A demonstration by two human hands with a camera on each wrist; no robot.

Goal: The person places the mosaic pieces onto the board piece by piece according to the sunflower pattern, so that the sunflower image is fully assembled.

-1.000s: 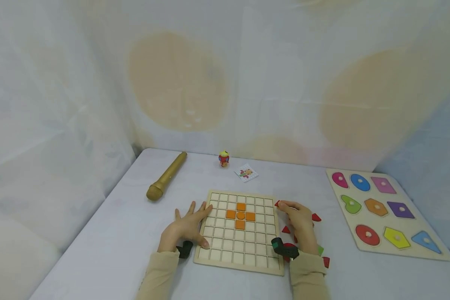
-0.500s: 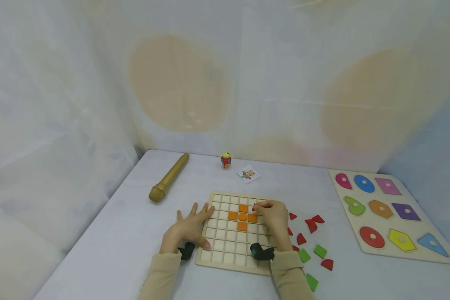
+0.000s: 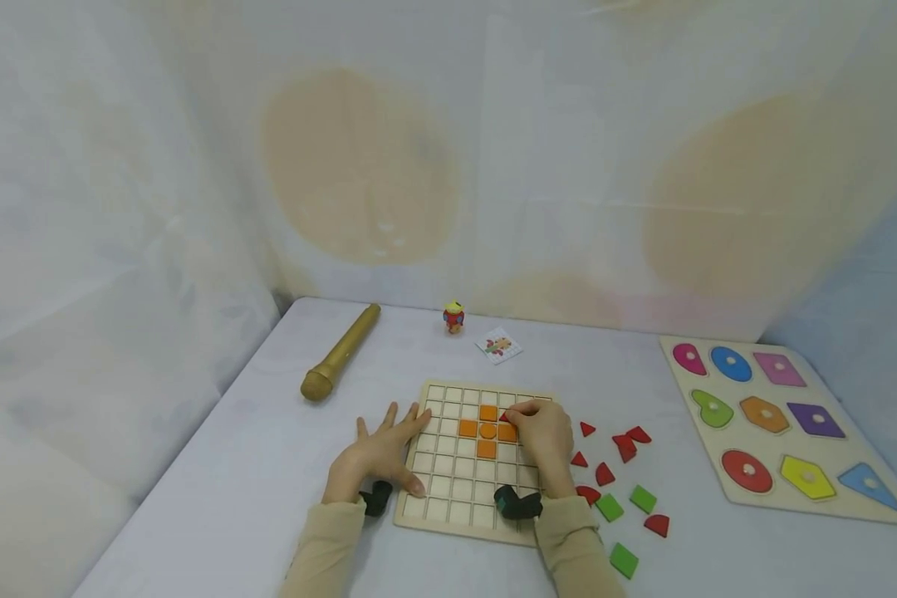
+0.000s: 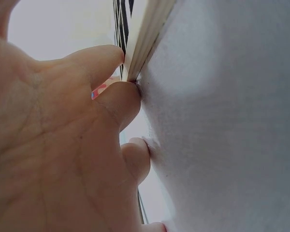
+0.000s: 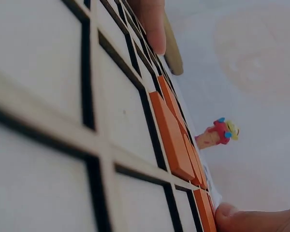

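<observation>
1. Red piece (image 3: 504, 415) under the right hand (image 3: 546, 436): mostly covered by fingertips, shape unclear.
2. Grid board (image 3: 448, 490): near right corner hidden beneath right wrist and sleeve.
3. Small card (image 3: 498, 345) at far side: print too small to read.
4. Left wrist view: left hand (image 4: 63, 154) fills frame, cut off at left and bottom edges.
5. Right wrist view: board blurred at close range.

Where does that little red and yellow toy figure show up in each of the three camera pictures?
Head view: the toy figure stands at the table's far edge, beyond the grid board.
Left wrist view: not in it.
Right wrist view: the toy figure is right of centre, past the orange tiles.
Shared landmark: the orange tiles in the board.
</observation>
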